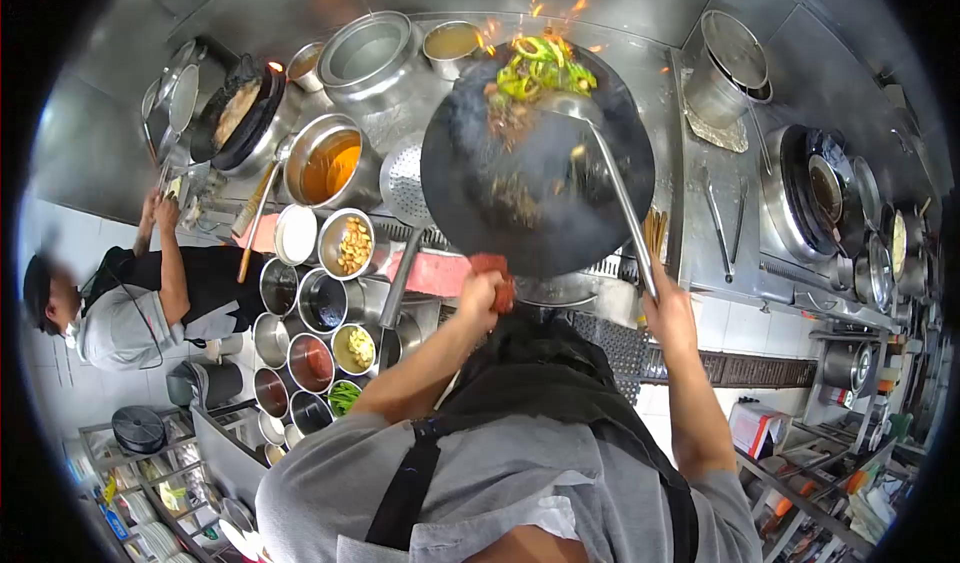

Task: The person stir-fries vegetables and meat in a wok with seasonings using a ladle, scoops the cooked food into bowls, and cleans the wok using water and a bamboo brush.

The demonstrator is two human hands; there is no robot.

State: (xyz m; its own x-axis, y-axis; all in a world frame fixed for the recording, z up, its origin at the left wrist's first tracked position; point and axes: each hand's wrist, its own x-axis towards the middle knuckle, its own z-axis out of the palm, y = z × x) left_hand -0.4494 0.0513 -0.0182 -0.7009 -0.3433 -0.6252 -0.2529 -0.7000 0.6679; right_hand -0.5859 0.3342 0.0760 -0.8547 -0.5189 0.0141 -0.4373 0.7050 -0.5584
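Observation:
A large dark wok [470,178] is tilted over the stove, with flames behind its far rim. Sliced green vegetables [545,68] and browned pieces are up at its far side, partly blurred by smoke. My left hand [482,298] is closed on a folded red cloth [491,265] against the wok's near edge; the cloth hides the grip underneath. My right hand [668,310] is wrapped round the long handle of a metal ladle [618,178], whose bowl touches or sits just beneath the greens.
Left of the wok are a perforated skimmer [405,178], a pot of orange oil [325,168] and several ingredient tins, including nuts [355,245]. Tongs [718,225] lie on the steel counter at right. A co-worker [130,313] stands at far left by another wok.

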